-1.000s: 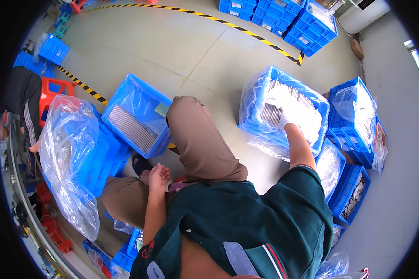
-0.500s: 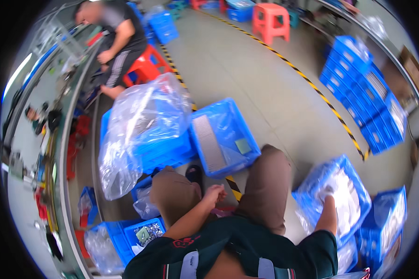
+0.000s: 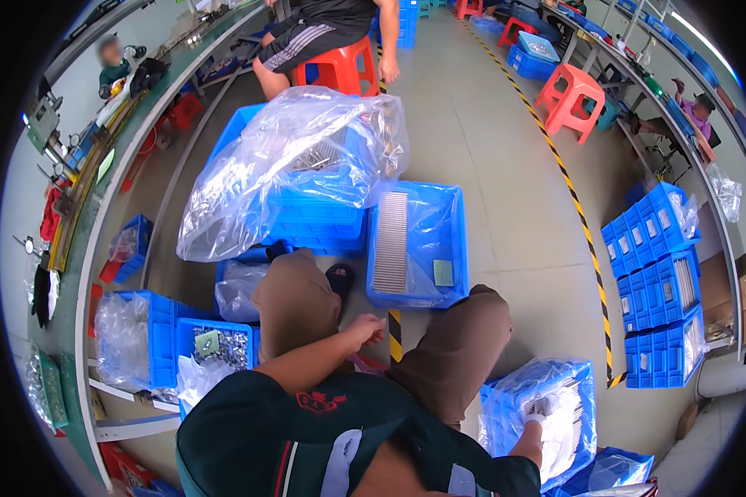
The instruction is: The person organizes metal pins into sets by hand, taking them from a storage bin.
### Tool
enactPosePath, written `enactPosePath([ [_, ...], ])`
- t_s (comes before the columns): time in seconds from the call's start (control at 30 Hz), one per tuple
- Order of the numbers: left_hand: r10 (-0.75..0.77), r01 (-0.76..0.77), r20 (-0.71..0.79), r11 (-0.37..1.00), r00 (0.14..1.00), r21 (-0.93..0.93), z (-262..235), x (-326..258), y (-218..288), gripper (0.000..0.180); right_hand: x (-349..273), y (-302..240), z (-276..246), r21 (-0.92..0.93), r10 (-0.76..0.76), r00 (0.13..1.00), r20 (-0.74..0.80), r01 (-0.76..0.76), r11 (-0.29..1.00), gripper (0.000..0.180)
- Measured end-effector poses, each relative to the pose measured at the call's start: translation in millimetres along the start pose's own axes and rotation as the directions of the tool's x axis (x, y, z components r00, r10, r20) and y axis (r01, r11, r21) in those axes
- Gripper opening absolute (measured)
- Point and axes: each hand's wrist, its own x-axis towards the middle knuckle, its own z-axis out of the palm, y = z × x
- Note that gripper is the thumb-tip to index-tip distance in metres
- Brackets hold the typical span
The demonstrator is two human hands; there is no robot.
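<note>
My left hand (image 3: 366, 329) hovers over my lap between my knees, its fingers curled in; nothing shows in them. On my right, my right hand (image 3: 532, 424), whitish as if gloved, reaches down into a blue crate (image 3: 587, 431) with a clear plastic liner and white sheeting. Slim grey metal pieces (image 3: 537, 407) lie at its fingertips; whether they are gripped cannot be made out. In front of my knees stands another lined blue crate (image 3: 460, 248). It has a neat row of thin metal rods (image 3: 391, 240) along its left side and a pale green slip (image 3: 443, 272).
Stacked blue crates under a clear plastic bag (image 3: 257, 178) stand front left. A blue bin of small metal parts (image 3: 251, 344) is by my left side, near a long workbench (image 3: 99, 240). More crates (image 3: 651, 290) are stacked right. A person sits ahead on a red stool (image 3: 340, 66).
My view has turned, so the crates sit elsewhere in the picture. My right hand stays in the right crate. The seated person's arm now hangs beside the stool.
</note>
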Motion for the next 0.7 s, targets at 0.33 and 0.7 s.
enactPosePath([
  [0.33, 0.038, -0.037, 0.057, 0.999, 0.998, -0.014, 8.6, -5.4, 6.7, 0.024, -13.5, 14.9, -0.8, -0.291, -0.111, 0.894, -0.434, -0.022, 0.956, 0.032],
  [0.7, 0.061, -0.062, 0.056, 0.998, 0.997, 0.024, 14.4, -3.9, 11.9, 0.023, -89.6, 27.8, -108.6, 0.376, 0.067, 0.996, -0.066, -0.038, 0.926, 0.051],
])
